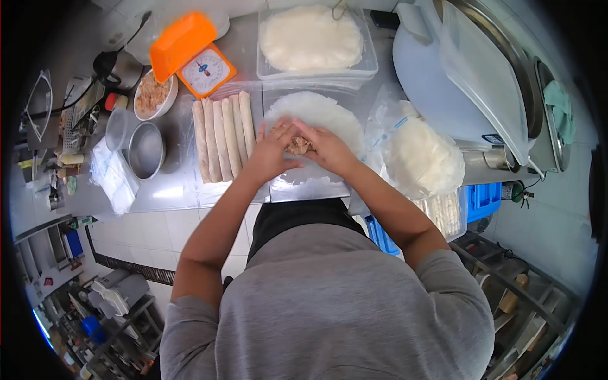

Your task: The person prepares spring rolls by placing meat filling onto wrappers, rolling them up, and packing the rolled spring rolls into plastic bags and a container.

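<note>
In front of me a round, thin, whitish wrapper sheet (326, 113) lies on the steel table. A clump of brownish minced filling (299, 146) rests on its near part. My left hand (273, 153) cups the filling from the left, its thumb stretched toward my body. From the other side my right hand (328, 152) presses on the same clump, and the fingertips of both hands meet just beyond it. Part of the filling is hidden under the fingers. Left of the sheet lie several long, pale finished rolls (218, 136) side by side on plastic film.
At the back stand an orange kitchen scale (206, 71), a bowl of minced filling (154, 96) and a clear tub with a white stack (311, 38). A metal bowl (146, 151) sits left; bagged white sheets (424, 158) and a large whitish tub lid (437, 76) are right.
</note>
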